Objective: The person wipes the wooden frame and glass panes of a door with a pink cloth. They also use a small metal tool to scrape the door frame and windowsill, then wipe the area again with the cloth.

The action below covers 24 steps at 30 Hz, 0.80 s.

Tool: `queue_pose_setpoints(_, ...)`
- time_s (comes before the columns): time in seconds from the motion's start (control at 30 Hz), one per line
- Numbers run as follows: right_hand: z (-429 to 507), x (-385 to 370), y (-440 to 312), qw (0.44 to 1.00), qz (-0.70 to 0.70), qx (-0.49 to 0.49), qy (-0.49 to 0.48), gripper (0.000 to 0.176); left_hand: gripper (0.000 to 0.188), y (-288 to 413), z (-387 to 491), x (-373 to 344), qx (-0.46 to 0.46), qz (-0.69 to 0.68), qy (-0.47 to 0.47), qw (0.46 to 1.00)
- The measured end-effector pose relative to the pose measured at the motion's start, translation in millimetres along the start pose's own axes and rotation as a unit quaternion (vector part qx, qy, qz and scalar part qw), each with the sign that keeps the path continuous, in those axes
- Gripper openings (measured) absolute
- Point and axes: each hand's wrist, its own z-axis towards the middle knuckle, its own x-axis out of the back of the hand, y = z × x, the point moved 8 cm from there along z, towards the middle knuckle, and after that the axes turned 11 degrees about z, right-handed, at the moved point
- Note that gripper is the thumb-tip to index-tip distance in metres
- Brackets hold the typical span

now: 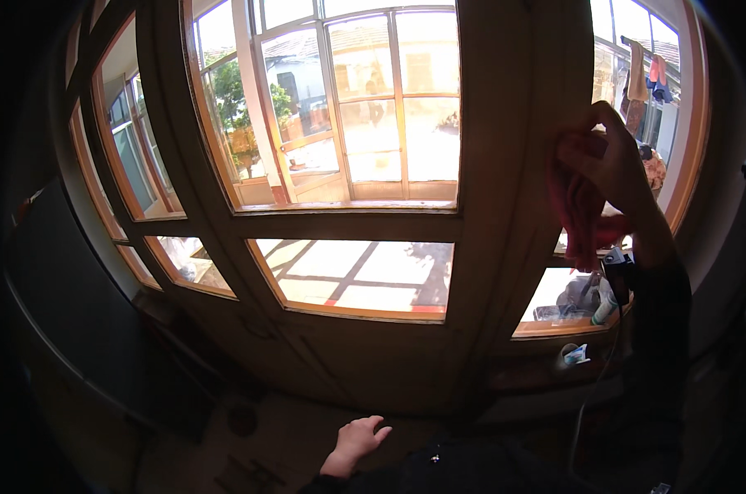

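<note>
My right hand (pixel 610 160) is raised at the right, in front of a window, and pinches a red cloth (pixel 573 210) that hangs down in folds. A small device with a white face (pixel 617 258) shows just below that wrist, with a cable running down from it. My left hand (pixel 359 437) is low in the middle, over the dim floor, fingers apart and slightly bent, holding nothing. Ahead stands a wooden door (pixel 379 352) with glass panes.
A dark, flat-sided object (pixel 76 296) stands at the left. Below the right window, a ledge (pixel 521 378) bears a small container (pixel 572 358) with a packet in it. Through the glass, laundry (pixel 637 71) hangs outside, and a tree (pixel 230 99) stands beyond.
</note>
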Motion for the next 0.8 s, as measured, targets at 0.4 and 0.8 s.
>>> queue_pose_setpoints(0.4,-17,-67,13,0.896,-0.253,0.313,0.189,0.062,0.044,2,2,-12,0.009,-0.010,-0.016,1.000)
queue_pose_setpoints(0.8,66,-19,14,0.904,-0.170,0.345,0.188,0.043,0.043,-18,1,-10,0.034,-0.027,-0.010,0.999)
